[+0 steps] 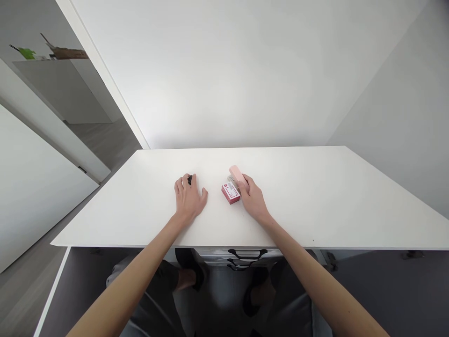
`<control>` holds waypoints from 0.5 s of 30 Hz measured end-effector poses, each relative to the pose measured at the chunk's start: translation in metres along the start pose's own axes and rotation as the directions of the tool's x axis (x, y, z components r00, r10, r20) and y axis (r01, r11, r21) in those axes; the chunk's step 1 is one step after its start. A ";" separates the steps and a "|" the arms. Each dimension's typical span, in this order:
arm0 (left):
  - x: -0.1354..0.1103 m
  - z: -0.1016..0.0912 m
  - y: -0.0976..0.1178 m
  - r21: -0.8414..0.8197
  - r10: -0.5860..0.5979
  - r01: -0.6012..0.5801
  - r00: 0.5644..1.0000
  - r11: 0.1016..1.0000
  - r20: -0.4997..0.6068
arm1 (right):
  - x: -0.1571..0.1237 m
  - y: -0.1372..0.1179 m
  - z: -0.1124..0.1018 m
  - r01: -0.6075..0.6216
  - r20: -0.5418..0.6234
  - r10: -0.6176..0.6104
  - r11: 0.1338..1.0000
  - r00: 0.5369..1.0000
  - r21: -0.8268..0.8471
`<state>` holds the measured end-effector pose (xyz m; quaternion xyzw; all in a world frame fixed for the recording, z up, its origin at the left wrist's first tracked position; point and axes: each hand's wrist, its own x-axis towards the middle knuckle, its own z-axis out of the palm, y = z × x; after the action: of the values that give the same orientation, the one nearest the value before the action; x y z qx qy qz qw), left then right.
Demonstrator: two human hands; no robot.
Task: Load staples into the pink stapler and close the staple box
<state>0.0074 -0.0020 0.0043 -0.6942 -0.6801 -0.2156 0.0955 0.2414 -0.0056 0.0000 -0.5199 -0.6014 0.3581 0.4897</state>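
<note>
On the tabletop (298, 201), between the hands, lies a red-and-white box (230, 193) (its print too small to read). The right hand (255, 200) grips a pink tool (236, 173) beside it; the left hand (189, 200) curls over a small black object (190, 179), whether gripping I cannot tell.

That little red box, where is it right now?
In the head view, the red box sits on the white tabletop between the left hand and right hand, close beside the pink object the right hand holds.

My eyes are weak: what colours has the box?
The box is white and pinkish red, clearest in the head view.
</note>
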 end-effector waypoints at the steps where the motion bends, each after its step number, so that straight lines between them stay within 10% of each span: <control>1: 0.000 0.000 0.000 0.002 -0.002 0.002 1.000 1.000 -0.004 | 0.000 0.000 0.000 0.003 -0.001 -0.003 1.000 1.000 -0.002; 15: 0.028 -0.002 -0.057 -0.002 -0.060 0.060 0.996 0.998 -0.068 | 0.016 0.006 -0.008 0.008 0.074 -0.003 0.998 0.997 -0.062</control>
<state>-0.0493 0.0253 0.0091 -0.6656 -0.6971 -0.2418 0.1121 0.2510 0.0108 0.0002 -0.5198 -0.6314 0.3566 0.4517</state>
